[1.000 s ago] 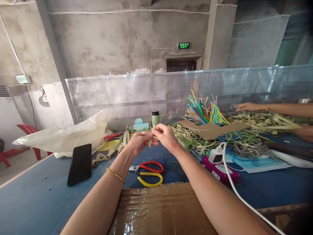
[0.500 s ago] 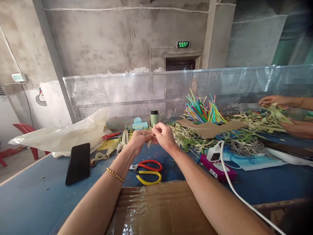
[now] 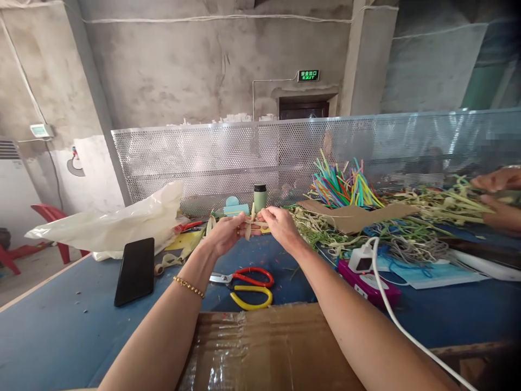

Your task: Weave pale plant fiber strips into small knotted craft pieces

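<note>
Above the blue table, my two hands meet in the middle of the view. Pale leaf-like strips (image 3: 248, 232) cross between them, one end pointing up and another hanging down. My left hand (image 3: 225, 233), with a gold bead bracelet (image 3: 189, 287) on its wrist, holds the strips from the left. The thumb and fingertips of my right hand (image 3: 280, 224) pinch them from the right. Some of the fingers overlap, so the exact grip is partly hidden. Closer to me lie scissors (image 3: 248, 288) with one red and one yellow handle, touched by neither hand.
A cardboard box (image 3: 268, 347) sits in front of me. Left are a black phone (image 3: 134, 271) and a plastic bag (image 3: 118, 220); behind my hands, a green bottle (image 3: 260, 199). Right are green strips (image 3: 321, 231), a purple box (image 3: 370, 285) with a white cable, and another person's hands (image 3: 496, 179).
My hands have drawn slightly apart, showing more of the crossed strips. The other person's hands have moved right. The whole view has shifted a little.
</note>
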